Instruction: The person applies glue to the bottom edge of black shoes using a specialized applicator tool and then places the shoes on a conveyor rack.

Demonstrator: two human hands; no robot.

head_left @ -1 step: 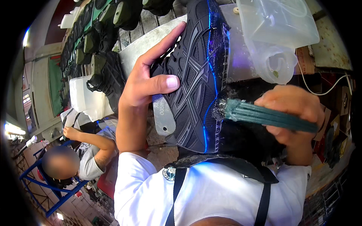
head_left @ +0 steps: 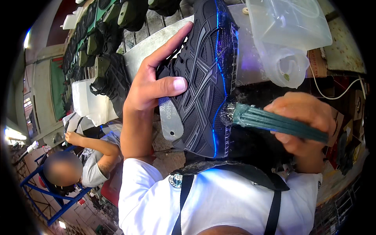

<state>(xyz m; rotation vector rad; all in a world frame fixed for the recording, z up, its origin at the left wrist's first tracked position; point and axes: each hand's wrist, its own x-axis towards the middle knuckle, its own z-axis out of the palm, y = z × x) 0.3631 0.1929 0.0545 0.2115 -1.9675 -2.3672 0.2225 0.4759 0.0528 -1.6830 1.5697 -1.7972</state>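
Observation:
A black shoe upper (head_left: 197, 82) stands lengthwise before me, with a grey last (head_left: 171, 123) showing at its opening. My left hand (head_left: 147, 88) is closed round it from the left, thumb on the laced side and index finger stretched along it. A bright blue line of light runs down the upper beside its bottom edge. In my right hand (head_left: 303, 115) is a brush with a ribbed green handle (head_left: 254, 118). Its short bristles (head_left: 228, 114) touch the bottom edge of the upper, towards the near end. Part of the right hand is blurred.
A translucent plastic container (head_left: 290, 29) stands at the far right, a white cable (head_left: 337, 96) near it. More black shoes on lasts (head_left: 113, 76) line a rack at far left, by a whitish tub (head_left: 88, 100). Another person (head_left: 98, 160) works at left.
The right hand and brush handle have shifted slightly, the handle's outer end dipping a little. The shoe upper and my left hand are almost unmoved.

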